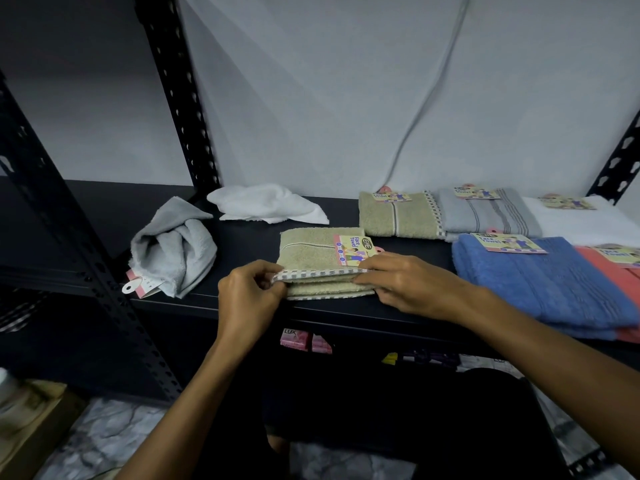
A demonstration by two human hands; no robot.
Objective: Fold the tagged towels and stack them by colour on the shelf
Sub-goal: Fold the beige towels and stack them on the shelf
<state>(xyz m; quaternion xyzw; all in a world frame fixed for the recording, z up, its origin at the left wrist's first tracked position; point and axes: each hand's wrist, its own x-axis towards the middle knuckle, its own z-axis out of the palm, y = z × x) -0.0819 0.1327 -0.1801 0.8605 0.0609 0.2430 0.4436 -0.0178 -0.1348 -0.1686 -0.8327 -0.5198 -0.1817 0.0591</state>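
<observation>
Fingers of the left hand [250,296] pinch the checked hem of the folded beige towel [313,252] at its left corner, while the right hand [408,285] pinches the same hem at the right. It lies on the black shelf [242,237] between both hands. Crumpled grey towel [176,247] and white towel [266,204] sit left; folded blue towel [540,285] lies right.

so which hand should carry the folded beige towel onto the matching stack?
Probably right. The right hand already pinches the beige towel on the side nearer the folded beige stack; the left hand is farther.
</observation>
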